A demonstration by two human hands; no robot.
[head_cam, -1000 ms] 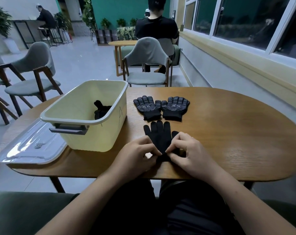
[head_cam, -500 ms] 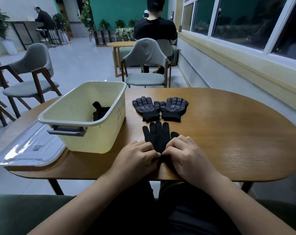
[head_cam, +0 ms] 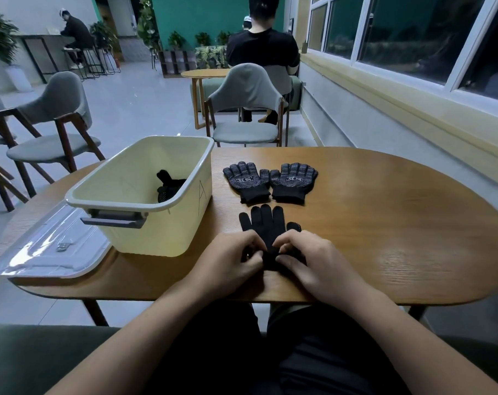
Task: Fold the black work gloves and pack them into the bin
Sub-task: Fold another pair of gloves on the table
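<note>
A black work glove (head_cam: 266, 226) lies flat near the table's front edge, fingers pointing away from me. My left hand (head_cam: 227, 259) and my right hand (head_cam: 313, 260) pinch its cuff end from either side with curled fingers; the cuff is mostly hidden under them. Two more black dotted gloves (head_cam: 246, 181) (head_cam: 293, 180) lie side by side, palms up, just beyond it. The pale yellow bin (head_cam: 156, 235) stands to the left with a folded black glove (head_cam: 168, 187) inside.
A clear plastic lid (head_cam: 48, 249) lies on the wooden table (head_cam: 398, 223) left of the bin. Grey chairs stand beyond the table and to the left. A person sits with their back to me at a far table. Windows run along the right wall.
Both hands have stayed on the glove's cuff end; their fingers have curled in tighter over it. The glove itself has hardly shifted.
</note>
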